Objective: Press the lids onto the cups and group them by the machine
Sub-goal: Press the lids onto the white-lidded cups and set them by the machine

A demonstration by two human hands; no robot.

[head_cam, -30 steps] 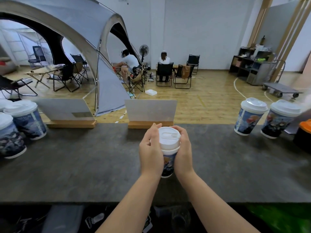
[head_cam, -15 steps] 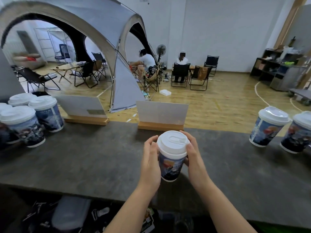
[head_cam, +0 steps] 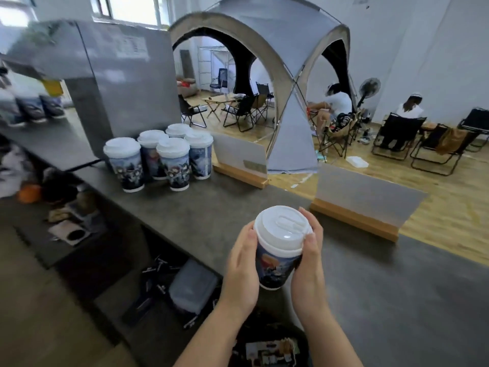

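Observation:
A printed paper cup point(head_cam: 275, 268) with a white lid point(head_cam: 281, 230) on it is held above the dark counter point(head_cam: 383, 300), clear of its surface. My left hand point(head_cam: 242, 266) wraps its left side and my right hand point(head_cam: 308, 263) its right side, fingers curled round the lid rim. Several lidded cups point(head_cam: 161, 157) stand grouped on the counter at the left, right beside the grey machine point(head_cam: 111, 83).
Two frosted sign panels in wooden bases point(head_cam: 357, 207) point(head_cam: 239, 161) stand along the counter's far edge. A lower shelf with clutter point(head_cam: 68, 215) lies left of the counter. Beyond are a grey tent point(head_cam: 277, 75), folding chairs and seated people.
The view has swung left, so the machine and its cup group now show and the two cups at the right are out of view. The cup is lifted off the counter in both hands.

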